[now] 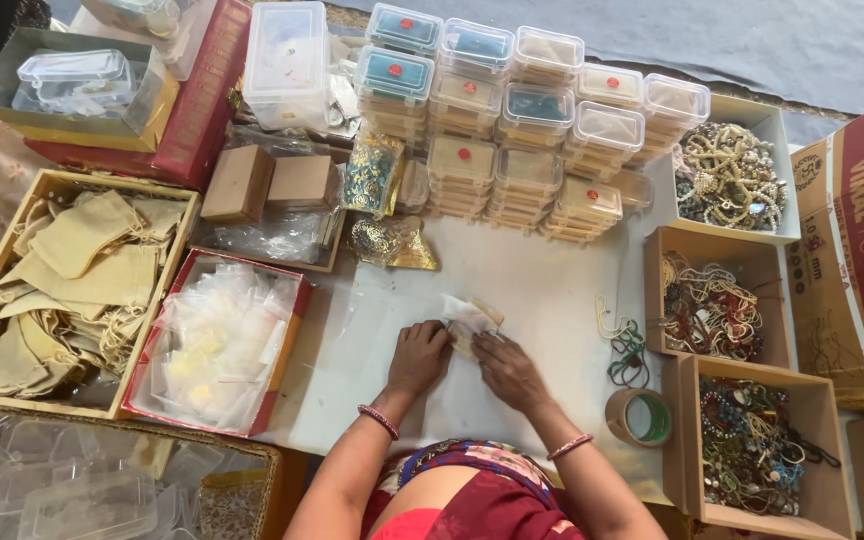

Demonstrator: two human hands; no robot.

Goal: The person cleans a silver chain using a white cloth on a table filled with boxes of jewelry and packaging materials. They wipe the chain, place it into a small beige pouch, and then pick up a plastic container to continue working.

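Both hands meet on the white table (552, 290), the left hand (418, 357) and right hand (508, 368) with fingers pinched on a small clear packet (469, 320) lying flat between them. Right of the packet sits a tape roll (639, 417); beyond the packet stand stacked plastic boxes (527, 130); left of it, a red tray of plastic bags (214, 345).
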